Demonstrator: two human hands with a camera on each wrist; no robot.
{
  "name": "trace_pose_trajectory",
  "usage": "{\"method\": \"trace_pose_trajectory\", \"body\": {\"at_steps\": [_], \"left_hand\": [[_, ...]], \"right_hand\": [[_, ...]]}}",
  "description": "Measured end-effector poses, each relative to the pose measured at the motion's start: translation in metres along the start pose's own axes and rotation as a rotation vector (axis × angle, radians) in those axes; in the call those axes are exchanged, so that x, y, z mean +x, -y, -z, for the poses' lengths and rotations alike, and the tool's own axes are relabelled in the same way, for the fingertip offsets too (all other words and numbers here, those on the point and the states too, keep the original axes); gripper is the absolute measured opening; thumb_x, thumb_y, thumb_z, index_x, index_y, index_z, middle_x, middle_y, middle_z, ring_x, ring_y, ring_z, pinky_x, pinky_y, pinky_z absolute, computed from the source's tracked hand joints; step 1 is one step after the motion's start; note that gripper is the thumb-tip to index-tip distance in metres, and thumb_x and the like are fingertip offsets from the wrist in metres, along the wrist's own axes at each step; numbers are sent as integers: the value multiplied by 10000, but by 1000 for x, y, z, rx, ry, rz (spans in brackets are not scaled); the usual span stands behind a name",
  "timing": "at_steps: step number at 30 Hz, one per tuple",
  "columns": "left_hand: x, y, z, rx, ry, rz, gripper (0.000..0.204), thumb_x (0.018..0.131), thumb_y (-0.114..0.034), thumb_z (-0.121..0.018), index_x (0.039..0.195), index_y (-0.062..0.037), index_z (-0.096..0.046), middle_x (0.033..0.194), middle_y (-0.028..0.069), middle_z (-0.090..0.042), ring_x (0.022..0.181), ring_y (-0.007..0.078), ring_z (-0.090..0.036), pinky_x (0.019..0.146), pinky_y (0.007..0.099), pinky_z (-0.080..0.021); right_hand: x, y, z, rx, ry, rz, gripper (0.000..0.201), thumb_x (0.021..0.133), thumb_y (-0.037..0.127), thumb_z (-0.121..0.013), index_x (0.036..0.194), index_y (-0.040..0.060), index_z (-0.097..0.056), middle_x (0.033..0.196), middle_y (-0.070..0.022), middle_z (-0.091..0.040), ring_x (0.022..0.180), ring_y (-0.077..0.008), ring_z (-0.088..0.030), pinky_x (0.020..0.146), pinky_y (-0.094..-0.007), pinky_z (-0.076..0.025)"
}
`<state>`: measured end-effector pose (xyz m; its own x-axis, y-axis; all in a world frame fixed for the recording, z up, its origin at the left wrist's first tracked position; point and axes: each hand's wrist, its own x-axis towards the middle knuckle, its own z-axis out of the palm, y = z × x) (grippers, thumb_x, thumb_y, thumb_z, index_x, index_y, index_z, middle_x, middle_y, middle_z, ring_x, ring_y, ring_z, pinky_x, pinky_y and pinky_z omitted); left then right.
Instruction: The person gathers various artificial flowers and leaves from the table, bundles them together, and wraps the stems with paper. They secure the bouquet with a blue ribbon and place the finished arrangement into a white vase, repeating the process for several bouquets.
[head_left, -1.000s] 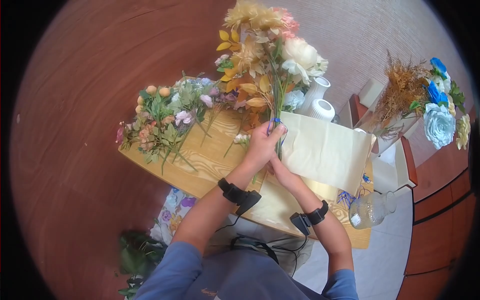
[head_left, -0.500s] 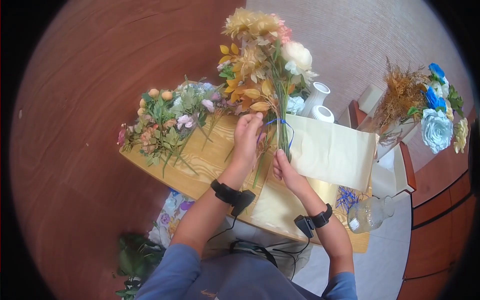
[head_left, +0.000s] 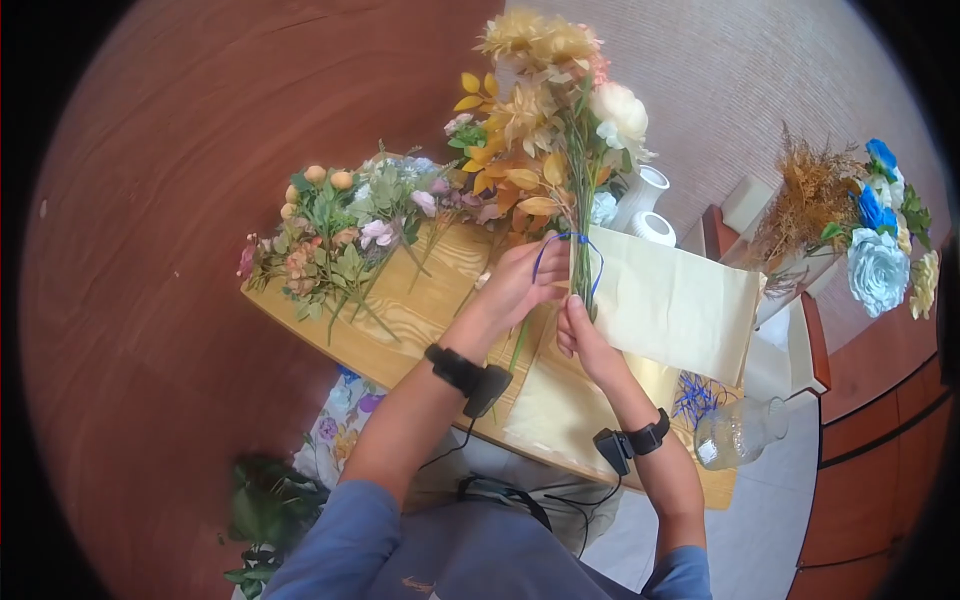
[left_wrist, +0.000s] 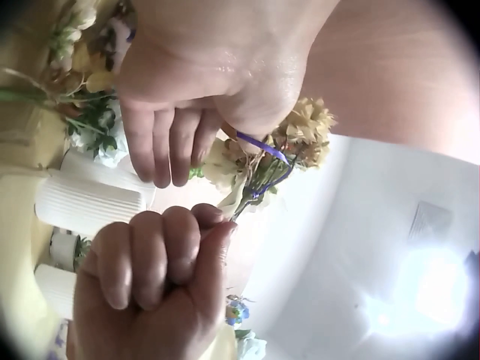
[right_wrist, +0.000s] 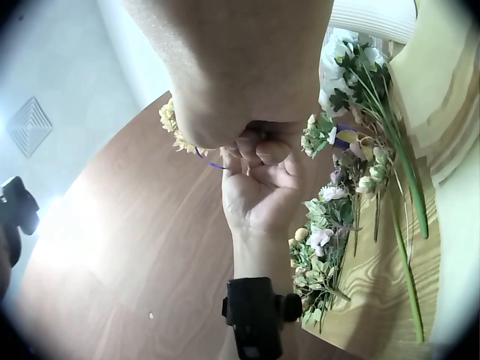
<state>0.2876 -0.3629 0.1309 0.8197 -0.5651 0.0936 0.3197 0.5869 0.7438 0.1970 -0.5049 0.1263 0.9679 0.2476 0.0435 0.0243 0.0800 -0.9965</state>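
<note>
A bouquet of artificial flowers (head_left: 535, 115) stands upright, cream and white blooms with amber leaves above bundled green stems (head_left: 579, 190). A blue ribbon (head_left: 575, 237) circles the stems, its loose ends hanging down both sides. Below it my right hand (head_left: 588, 335) grips the lower stems, thumb in front; the left wrist view shows its curled fingers (left_wrist: 150, 251). My left hand (head_left: 525, 280) is just left of the stems, close under the ribbon. In the left wrist view its fingers (left_wrist: 161, 142) are extended side by side, and the ribbon passes by its thumb.
Several flower stems (head_left: 370, 230) lie on the wooden table (head_left: 400, 325) at left. Cream wrapping paper (head_left: 670, 300) lies at right, with white vases (head_left: 640, 195) behind it. Blue ribbon scraps (head_left: 697, 398) and a glass vase (head_left: 740, 432) are at the right edge; blue flowers (head_left: 878, 265) stand beyond.
My left hand let go of the stems at the ribbon, drew off to the left, then came back beside them, lower. My right hand now grips the lower stems.
</note>
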Motion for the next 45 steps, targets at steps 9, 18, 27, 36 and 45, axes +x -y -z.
{"method": "trace_pose_trajectory", "body": {"at_steps": [9,18,27,36,45], "left_hand": [[13,-2,-13,-38,262,-21,195,954,-185,-560,1034,-11,-599,925,59,-667,808,129,-648,731,279,-539],[10,-4,-18,7,153,-105,127,914,-125,-599,990,-25,-614,906,50,-665,798,121,-647,693,273,-545],[14,4,-26,113,26,-169,141,879,-94,-620,979,3,-603,881,73,-663,766,138,-647,675,272,-540],[15,8,-29,188,-55,-280,117,872,-63,-606,949,24,-625,858,73,-658,751,134,-636,671,275,-522],[7,9,-42,107,-188,-338,80,850,-96,-655,915,-50,-640,738,-32,-614,515,2,-458,421,169,-289]], "right_hand": [[1,-14,8,79,56,-29,321,1028,402,-340,940,112,-445,669,55,-307,562,-68,-321,515,-218,-320],[-1,-13,10,91,17,-58,330,1029,377,-355,1021,67,-471,672,44,-329,553,-75,-336,513,-220,-335],[-6,-15,10,-149,-246,224,343,1030,289,-367,1014,-11,-532,726,-60,-553,575,-130,-549,546,-263,-476],[-5,-22,12,-56,-456,351,282,1021,181,-403,1077,-35,-575,858,-76,-631,697,-121,-617,580,-250,-507],[-4,-16,2,-223,-640,483,225,987,142,-483,1073,-33,-593,905,-52,-623,756,-120,-592,661,-268,-501]]}}
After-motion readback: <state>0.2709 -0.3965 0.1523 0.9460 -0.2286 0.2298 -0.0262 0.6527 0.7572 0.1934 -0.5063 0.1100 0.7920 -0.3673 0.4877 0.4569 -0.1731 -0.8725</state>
